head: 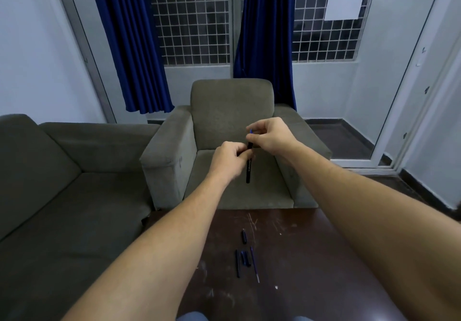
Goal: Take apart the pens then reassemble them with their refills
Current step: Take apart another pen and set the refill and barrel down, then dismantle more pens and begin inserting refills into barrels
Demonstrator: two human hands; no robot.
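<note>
Both hands, left (228, 157) and right (270, 134), grip an upright black pen (248, 168) above the scratched table (311, 246).

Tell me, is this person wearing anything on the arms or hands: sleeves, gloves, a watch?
No. The left hand and right hand are bare: no gloves, no visible rings or watch. The left forearm and right forearm are uncovered to the picture's edge, so no sleeve shows.

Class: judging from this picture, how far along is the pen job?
Done: pen pieces lie apart on the table, a loose refill beside them. In hand: the left hand holds a black barrel; the right hand pinches the blue refill at its top. Left: at least reassembling the table's pen.
</note>
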